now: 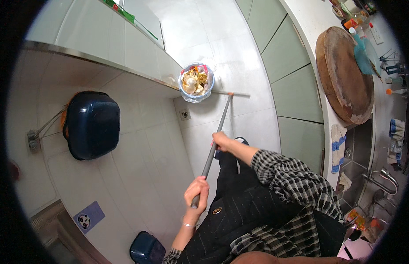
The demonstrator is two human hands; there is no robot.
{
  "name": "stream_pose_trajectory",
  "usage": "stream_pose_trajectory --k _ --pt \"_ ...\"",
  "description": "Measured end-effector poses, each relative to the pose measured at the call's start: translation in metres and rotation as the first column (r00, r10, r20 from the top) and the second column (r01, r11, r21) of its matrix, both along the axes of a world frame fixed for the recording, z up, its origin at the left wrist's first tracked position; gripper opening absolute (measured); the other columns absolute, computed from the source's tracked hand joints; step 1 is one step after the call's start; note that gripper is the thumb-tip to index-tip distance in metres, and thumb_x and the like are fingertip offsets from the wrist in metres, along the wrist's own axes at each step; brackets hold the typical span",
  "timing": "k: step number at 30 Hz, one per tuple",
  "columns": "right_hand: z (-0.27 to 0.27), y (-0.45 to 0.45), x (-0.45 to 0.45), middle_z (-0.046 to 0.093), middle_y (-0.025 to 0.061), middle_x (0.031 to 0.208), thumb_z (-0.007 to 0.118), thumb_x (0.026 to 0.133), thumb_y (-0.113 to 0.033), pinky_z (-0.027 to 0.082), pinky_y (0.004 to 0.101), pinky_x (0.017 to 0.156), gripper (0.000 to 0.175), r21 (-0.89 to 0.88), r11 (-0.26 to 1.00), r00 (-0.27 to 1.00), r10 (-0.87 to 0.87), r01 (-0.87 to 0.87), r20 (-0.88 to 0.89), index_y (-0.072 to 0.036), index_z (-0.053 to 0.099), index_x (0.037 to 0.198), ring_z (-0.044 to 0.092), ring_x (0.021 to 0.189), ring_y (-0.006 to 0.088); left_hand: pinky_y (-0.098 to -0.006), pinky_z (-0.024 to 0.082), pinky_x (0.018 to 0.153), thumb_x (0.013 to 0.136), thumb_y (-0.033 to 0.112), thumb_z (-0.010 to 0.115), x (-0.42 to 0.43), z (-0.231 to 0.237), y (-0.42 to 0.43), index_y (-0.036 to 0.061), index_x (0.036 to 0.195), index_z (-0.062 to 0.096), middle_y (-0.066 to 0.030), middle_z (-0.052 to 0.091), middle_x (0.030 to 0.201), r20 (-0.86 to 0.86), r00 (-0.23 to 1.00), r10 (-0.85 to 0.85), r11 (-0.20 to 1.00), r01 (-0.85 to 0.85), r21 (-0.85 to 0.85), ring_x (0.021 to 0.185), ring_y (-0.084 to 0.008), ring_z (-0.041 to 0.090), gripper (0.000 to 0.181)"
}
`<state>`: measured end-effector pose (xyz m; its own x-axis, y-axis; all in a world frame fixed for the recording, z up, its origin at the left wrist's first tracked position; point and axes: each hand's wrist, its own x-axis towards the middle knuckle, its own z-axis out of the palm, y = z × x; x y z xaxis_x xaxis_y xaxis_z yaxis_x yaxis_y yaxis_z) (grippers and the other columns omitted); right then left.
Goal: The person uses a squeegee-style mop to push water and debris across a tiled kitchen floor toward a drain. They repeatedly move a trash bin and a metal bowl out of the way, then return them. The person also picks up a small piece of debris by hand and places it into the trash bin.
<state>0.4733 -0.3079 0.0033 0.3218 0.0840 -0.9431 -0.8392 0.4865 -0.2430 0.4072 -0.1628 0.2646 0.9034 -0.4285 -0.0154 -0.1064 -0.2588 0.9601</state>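
A long grey pole point(218, 128) slants across the middle of the view, with both my hands closed around it. My left hand point(197, 193) grips it close to its near end, and a bracelet circles that wrist. Farther down the shaft, my right hand point(221, 141) holds it. At the far end an orange joint meets a thin crosswise head point(239, 95) on the floor; whether it is a squeegee or a flat mop I cannot tell. The head's left end lies close beside a lined waste bin point(213, 81) filled with food scraps.
Pale green cabinets point(298, 95) and a white counter with a round wooden chopping block point(344, 76) and a sink point(356, 142) line the right. Dark blue basins point(94, 125) hang along the tiled left wall. A floor drain point(185, 114) lies below the bin.
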Motion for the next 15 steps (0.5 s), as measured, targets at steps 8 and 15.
stream_pose_trajectory --k 8,15 --pt "0.035 0.055 0.005 0.047 0.0055 0.065 0.049 0.084 -0.012 0.047 0.0335 0.050 0.011 0.253 0.936 0.967 -0.253 0.244 0.004 -0.001 0.046 0.087 0.050 0.055 0.0179 -0.0388 0.047 0.072 0.075 0.001 0.060 0.044 0.051 0.015 0.0013 0.057 0.048 -0.0077 0.050 0.058 0.098 0.926 -0.364 0.931 0.364 0.020 0.055 -0.0218 0.052 0.022" --pt "0.033 -0.022 0.021 0.052 0.0087 0.067 0.048 0.085 -0.013 0.049 0.0378 0.049 0.013 0.024 0.979 0.977 -0.203 0.202 0.072 0.000 0.048 0.087 0.056 0.056 0.0216 -0.0389 0.049 0.076 0.080 0.002 0.062 0.065 0.033 -0.013 0.0003 0.060 0.045 -0.0080 0.050 0.060 0.149 0.952 -0.268 0.945 0.290 -0.152 0.057 -0.0230 0.052 0.026"
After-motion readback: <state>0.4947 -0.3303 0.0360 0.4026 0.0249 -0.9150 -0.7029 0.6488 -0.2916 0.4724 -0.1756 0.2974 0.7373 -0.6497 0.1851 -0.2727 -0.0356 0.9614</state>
